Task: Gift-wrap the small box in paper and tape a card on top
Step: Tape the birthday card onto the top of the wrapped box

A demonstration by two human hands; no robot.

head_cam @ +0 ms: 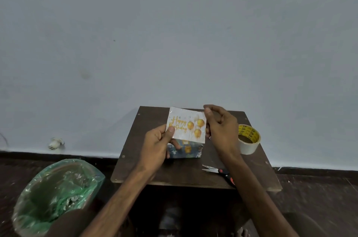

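Left hand [155, 146] grip pinching birthday card [186, 124] above wrapped box [186, 151], right hand [220, 126] grip pinching card's right edge

The card [186, 124] is sitting between the two hands, with the left hand [157, 143] at its left edge and the right hand [220, 128] at its right edge. The wrapped box [185, 150] is resting on the bench [174, 171] directly beneath the card. The tape roll [248, 139] is lying just right of the right hand. The scissors [219, 171] are lying nearer the person, beside the right wrist. The lined bin [56, 194] is standing on the floor well left of the left hand.
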